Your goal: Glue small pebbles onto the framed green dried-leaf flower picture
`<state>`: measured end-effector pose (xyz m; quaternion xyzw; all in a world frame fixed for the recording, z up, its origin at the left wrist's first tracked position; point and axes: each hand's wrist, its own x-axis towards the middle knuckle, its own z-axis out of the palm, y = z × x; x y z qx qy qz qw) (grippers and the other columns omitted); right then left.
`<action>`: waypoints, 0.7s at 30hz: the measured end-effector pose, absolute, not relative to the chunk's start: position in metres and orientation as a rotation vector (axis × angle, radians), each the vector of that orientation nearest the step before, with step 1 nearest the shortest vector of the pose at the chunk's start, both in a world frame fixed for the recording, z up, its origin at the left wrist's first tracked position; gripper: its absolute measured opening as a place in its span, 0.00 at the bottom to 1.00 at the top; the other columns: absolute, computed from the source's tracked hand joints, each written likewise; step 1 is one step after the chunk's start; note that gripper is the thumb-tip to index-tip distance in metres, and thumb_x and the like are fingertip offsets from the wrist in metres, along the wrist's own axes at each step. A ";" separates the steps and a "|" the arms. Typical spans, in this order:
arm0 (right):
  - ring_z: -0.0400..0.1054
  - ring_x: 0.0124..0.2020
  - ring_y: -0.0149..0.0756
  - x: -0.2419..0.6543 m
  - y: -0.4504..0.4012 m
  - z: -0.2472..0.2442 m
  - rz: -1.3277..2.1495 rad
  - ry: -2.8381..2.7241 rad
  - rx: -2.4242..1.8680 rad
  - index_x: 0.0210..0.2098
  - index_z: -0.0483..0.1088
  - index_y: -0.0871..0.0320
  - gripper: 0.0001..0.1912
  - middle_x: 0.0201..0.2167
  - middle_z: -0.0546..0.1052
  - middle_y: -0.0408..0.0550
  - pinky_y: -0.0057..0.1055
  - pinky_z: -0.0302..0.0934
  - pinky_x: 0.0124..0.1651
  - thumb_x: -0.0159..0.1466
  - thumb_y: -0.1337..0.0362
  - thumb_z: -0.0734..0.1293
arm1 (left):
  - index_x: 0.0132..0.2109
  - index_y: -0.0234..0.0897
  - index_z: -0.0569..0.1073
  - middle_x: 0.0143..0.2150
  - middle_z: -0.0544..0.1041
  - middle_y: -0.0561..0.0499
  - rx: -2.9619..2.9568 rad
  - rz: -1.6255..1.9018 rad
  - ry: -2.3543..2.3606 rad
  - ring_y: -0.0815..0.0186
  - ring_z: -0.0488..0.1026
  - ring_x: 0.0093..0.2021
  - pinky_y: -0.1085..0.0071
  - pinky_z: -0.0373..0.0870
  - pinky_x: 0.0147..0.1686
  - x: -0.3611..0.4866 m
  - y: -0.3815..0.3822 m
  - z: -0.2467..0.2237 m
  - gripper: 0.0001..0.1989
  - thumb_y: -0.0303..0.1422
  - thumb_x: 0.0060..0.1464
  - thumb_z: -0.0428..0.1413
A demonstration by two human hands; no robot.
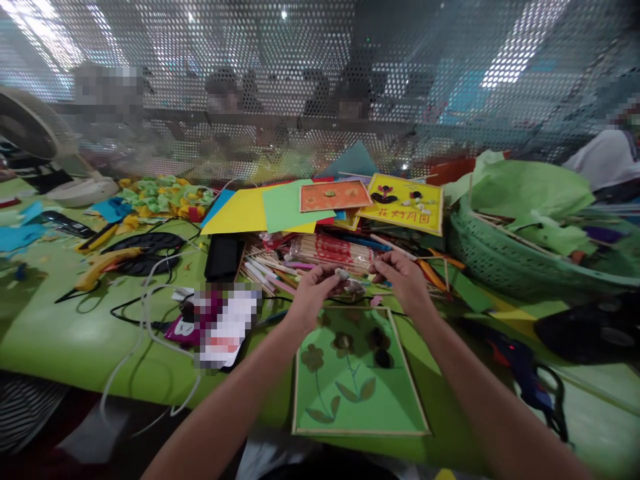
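Craft wkshp, green bench (55,327) w/ glue gun (107,263), col. card (240,210)

At two o'clock from the middle of the view, on the yellow framed picture (401,202), can read orange-red Chinese characters (404,217): "花好月圆".

The person's hands number two, one left hand (320,287) and one right hand (400,277). Framed works come to three: one green picture (363,415), one orange picture (340,200), one yellow picture (403,199). The surface (65,333) bears one fan (45,130), one basket (520,267), one yellow glue gun (107,265) and uncountably many sticks (260,260).
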<state>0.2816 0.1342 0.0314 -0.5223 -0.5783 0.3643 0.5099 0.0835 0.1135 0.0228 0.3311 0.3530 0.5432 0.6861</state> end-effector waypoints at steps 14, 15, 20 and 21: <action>0.70 0.33 0.36 0.275 0.125 0.037 0.372 -1.849 -1.229 0.48 0.73 0.53 0.14 0.49 0.75 0.52 0.36 0.67 0.39 0.62 0.61 0.68 | 0.39 0.33 0.78 0.35 0.80 0.50 0.971 1.256 0.800 0.68 0.74 0.36 0.70 0.70 0.44 0.088 0.117 0.015 0.17 0.35 0.43 0.69; 0.71 0.36 0.38 0.270 0.122 0.038 0.406 -1.883 -1.179 0.46 0.74 0.53 0.11 0.47 0.76 0.51 0.36 0.67 0.40 0.63 0.61 0.68 | 0.39 0.33 0.78 0.36 0.80 0.49 1.013 1.256 0.800 0.67 0.74 0.36 0.69 0.70 0.44 0.089 0.117 0.015 0.15 0.35 0.43 0.68; 0.71 0.42 0.43 0.251 0.108 0.041 0.336 -1.950 -1.161 0.36 0.74 0.53 0.03 0.37 0.77 0.49 0.38 0.65 0.43 0.63 0.62 0.68 | 0.38 0.35 0.78 0.37 0.81 0.48 1.183 1.213 0.833 0.64 0.75 0.39 0.68 0.69 0.45 0.093 0.114 0.015 0.12 0.32 0.45 0.67; 0.71 0.40 0.42 0.250 0.107 0.041 0.323 -1.936 -1.187 0.34 0.74 0.53 0.03 0.35 0.77 0.49 0.38 0.64 0.43 0.64 0.63 0.68 | 0.37 0.35 0.78 0.37 0.81 0.49 1.197 1.199 0.840 0.64 0.75 0.39 0.68 0.69 0.44 0.094 0.113 0.015 0.11 0.33 0.45 0.67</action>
